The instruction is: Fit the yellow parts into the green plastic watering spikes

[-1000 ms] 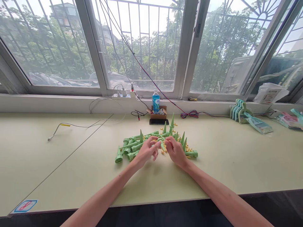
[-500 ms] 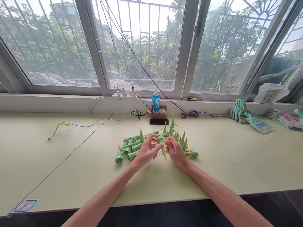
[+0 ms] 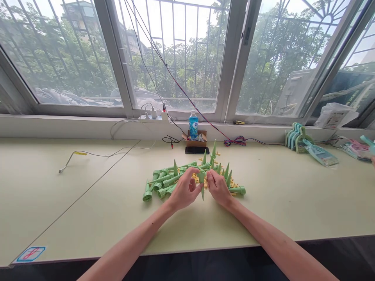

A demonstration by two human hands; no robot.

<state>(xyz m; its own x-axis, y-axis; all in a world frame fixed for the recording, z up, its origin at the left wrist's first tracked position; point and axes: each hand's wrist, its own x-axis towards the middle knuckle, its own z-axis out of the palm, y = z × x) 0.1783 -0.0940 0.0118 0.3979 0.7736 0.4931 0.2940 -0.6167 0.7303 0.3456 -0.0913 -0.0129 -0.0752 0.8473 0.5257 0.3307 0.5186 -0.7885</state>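
My left hand [image 3: 185, 190] is closed around a green plastic plant watering spike [image 3: 201, 177], with its wide collar up and its pointed tip down. My right hand [image 3: 217, 185] is in a pinch close to the right side of that collar. Whatever lies between its fingertips is too small and hidden to make out. Behind and to both sides of my hands are several more green spikes [image 3: 164, 182], some lying, some with tips up. Small yellow plastic pieces [image 3: 234, 184] are heaped among them.
A blue bottle [image 3: 193, 125] stands in a small cardboard box [image 3: 196, 143] behind a black phone [image 3: 197, 150]. Cables [image 3: 235, 141] run along the back. Toward the right are green dustpan-like items [image 3: 299, 136] and packaged goods [image 3: 356, 150]. Part of another person's hand [image 3: 373, 160] shows at the right edge.
The spike in my left hand has turned more upright, its tip now pointing almost straight down. My right hand has shifted slightly. Part of another person's hand has appeared at the right edge.
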